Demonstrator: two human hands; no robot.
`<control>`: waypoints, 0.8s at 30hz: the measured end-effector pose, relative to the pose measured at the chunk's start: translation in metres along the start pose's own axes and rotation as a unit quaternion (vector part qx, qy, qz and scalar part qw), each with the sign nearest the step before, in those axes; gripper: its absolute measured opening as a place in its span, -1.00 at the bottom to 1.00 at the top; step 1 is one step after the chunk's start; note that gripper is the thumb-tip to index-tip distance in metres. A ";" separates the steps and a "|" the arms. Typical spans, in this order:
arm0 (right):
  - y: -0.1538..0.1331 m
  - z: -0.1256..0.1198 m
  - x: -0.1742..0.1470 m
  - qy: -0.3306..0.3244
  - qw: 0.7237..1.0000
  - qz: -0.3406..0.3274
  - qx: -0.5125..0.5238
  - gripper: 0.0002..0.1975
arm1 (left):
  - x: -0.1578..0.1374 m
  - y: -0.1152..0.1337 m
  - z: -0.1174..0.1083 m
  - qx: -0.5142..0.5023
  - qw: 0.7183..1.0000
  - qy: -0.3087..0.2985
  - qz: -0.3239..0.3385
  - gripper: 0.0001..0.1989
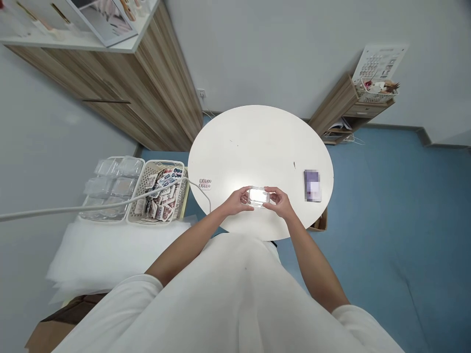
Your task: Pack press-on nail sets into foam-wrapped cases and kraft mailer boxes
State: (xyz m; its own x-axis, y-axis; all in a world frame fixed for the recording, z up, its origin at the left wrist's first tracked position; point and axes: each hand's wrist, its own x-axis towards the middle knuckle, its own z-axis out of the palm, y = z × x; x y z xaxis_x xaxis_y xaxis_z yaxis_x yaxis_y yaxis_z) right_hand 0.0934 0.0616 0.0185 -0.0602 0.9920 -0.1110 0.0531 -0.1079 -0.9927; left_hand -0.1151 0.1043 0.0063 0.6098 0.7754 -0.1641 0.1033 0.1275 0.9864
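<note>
Between my two hands is a small clear plastic box [258, 196], held just over the near part of the round white table [257, 142]. My left hand [237, 201] grips its left side, and my right hand [280, 201] grips its right side, thumbs toward me. Light glares off the box, so I cannot tell whether anything is inside. A small card of pink press-on nails [205, 184] lies on the table to the left of my left hand. Right of my right hand lies a blurred purple packet [312, 186].
At left, a white basket [147, 218] holds many small cards, beside a basket of clear plastic boxes [123, 186]. A white cable [121, 202] crosses over them to the table. A wooden cabinet [162, 78] and a small shelf unit [338, 105] stand behind.
</note>
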 end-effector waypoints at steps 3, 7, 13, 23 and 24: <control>-0.006 0.004 0.005 0.008 0.999 0.034 -0.004 -0.54 | -0.002 0.000 -0.002 -0.001 1.000 -0.009 0.001 -0.23; -0.009 0.013 0.013 0.074 0.996 0.057 -0.001 -0.61 | -0.006 -0.003 -0.003 0.032 0.999 -0.003 -0.003 -0.16; -0.009 0.031 0.012 0.139 0.986 0.084 -0.037 -0.55 | -0.016 -0.010 -0.002 0.070 0.997 -0.001 0.010 -0.13; -0.006 0.040 0.000 0.135 0.980 0.142 0.048 -0.53 | -0.030 -0.012 0.004 0.133 0.991 0.011 0.023 -0.14; -0.005 0.040 -0.001 0.131 0.980 0.141 0.048 -0.55 | -0.031 -0.012 0.005 0.129 0.992 0.006 0.015 -0.13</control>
State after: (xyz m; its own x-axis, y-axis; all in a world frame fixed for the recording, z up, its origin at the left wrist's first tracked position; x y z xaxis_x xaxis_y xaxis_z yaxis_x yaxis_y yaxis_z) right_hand 0.0532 0.0585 0.0215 0.2015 0.9035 -0.3782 -0.0630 -0.3733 -0.9256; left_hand -0.1315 0.0760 -0.0004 0.6064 0.7838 -0.1340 0.2838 -0.0560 0.9572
